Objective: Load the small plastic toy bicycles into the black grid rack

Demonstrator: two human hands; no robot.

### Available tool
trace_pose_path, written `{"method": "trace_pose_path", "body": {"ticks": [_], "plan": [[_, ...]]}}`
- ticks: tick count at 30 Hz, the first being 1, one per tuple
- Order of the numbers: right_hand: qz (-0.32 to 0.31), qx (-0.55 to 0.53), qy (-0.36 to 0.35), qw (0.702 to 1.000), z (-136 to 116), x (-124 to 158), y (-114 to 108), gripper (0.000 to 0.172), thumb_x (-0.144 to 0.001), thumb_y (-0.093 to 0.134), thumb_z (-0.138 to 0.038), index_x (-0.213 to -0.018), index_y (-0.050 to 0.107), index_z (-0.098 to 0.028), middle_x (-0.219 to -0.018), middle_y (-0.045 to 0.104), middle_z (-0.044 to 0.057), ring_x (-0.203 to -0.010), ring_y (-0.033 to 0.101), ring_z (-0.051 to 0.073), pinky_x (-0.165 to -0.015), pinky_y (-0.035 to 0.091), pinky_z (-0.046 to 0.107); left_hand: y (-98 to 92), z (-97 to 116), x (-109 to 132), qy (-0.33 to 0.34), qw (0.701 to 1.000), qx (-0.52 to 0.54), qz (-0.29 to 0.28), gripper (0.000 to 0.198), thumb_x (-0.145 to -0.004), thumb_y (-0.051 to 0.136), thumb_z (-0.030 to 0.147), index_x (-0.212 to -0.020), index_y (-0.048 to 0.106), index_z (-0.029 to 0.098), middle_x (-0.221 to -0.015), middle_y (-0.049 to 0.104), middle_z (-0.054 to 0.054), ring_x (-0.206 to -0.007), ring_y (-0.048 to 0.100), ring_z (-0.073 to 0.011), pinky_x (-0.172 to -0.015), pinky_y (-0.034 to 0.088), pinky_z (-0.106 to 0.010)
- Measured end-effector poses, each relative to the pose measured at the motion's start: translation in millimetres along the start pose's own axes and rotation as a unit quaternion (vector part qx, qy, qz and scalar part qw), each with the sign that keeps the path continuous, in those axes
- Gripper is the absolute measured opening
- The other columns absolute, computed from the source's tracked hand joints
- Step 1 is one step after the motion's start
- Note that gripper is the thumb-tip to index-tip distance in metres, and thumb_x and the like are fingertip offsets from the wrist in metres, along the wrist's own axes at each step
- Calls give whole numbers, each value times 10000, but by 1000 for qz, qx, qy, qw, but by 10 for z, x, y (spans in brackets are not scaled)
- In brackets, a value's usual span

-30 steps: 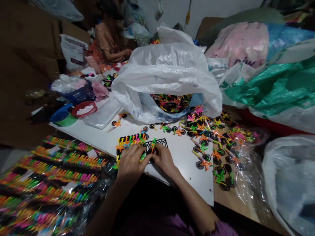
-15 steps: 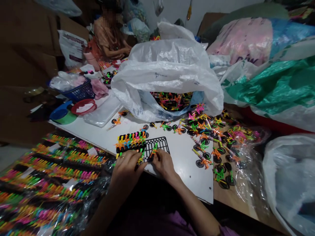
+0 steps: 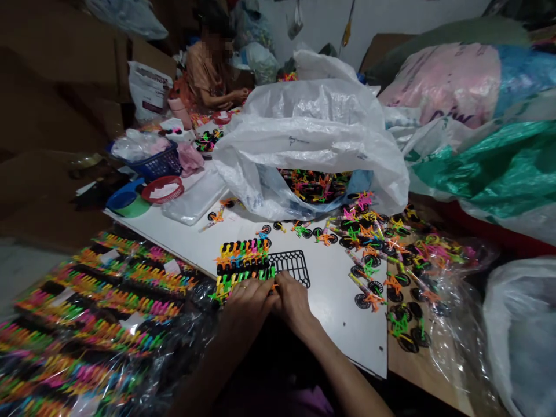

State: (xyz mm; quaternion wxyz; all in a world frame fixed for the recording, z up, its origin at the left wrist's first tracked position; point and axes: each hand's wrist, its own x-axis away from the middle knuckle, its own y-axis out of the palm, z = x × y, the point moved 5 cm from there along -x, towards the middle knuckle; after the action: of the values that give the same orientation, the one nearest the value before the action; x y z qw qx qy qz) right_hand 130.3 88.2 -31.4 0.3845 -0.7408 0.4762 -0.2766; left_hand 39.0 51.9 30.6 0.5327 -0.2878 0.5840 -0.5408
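Observation:
A black plastic grid rack (image 3: 307,267) lies near the table's front edge. Small colourful toy bicycles (image 3: 243,248) with black wheels fill its left part in rows, while bare grid shows on the right. My left hand (image 3: 248,298) bends over the front row, its fingers together and closed against the toys. Beside it, touching, my right hand (image 3: 295,298) is closed in a pinch at the rack's front edge. A bit of orange and green from a toy bicycle shows between the hands; my fingers hide most of it.
Loose toy bicycles (image 3: 369,260) are heaped on the right. A white sack (image 3: 313,136) holding more stands behind the rack. Packed rows in clear plastic (image 3: 117,289) lie at left, near a red basket (image 3: 163,190) and blue basket (image 3: 158,164). Another person (image 3: 211,78) sits at the back.
The green toy bicycle in my right hand has gone down to the rack's front edge, mostly hidden now. My hands have come together. The whole view has shifted slightly.

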Motion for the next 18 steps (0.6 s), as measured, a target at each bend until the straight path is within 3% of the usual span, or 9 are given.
{"method": "trace_pose_path", "body": {"ticks": [7, 11, 13, 15, 18], "plan": [[-34, 17, -36, 999, -15, 17, 4, 96, -817, 484, -202, -876, 554, -175, -861, 570, 33, -722, 529, 142, -578, 313, 229, 143, -53, 73, 45, 999, -13, 0, 229, -869, 403, 158, -959, 612, 185, -896, 660, -40, -849, 581, -182, -774, 423, -318], [-83, -25, -100, 991, 79, -157, -301, 119, -844, 483, -211, -908, 582, -192, -885, 579, 22, -789, 546, 133, -653, 356, 209, 198, -107, 194, 59, 998, -15, 25, 225, -877, 395, 172, -952, 605, 194, -869, 659, -34, -846, 580, -190, -781, 416, -330], [-46, 6, -72, 996, 241, -414, -575, 178, -866, 452, -185, -986, 585, -188, -944, 583, 47, -842, 549, 144, -707, 370, 223, 133, -116, 177, 70, 997, 3, 42, 206, -880, 408, 196, -951, 601, 200, -858, 660, -25, -832, 583, -180, -778, 417, -322], [3, 80, -1, 997, 458, -701, -818, 237, -865, 422, -121, -1030, 587, -164, -995, 581, 89, -883, 553, 175, -723, 379, 253, 7, -128, 69, 73, 995, 13, 69, 175, -871, 451, 239, -964, 596, 206, -857, 662, -19, -817, 586, -174, -770, 419, -318], [-10, 166, 68, 984, 648, -985, -930, 233, -825, 439, -40, -943, 627, -113, -981, 590, 144, -919, 561, 221, -719, 397, 283, -184, -150, -193, 45, 993, 14, 112, 191, -846, 502, 248, -1008, 585, 189, -916, 655, -41, -880, 578, -188, -820, 411, -346]]}}
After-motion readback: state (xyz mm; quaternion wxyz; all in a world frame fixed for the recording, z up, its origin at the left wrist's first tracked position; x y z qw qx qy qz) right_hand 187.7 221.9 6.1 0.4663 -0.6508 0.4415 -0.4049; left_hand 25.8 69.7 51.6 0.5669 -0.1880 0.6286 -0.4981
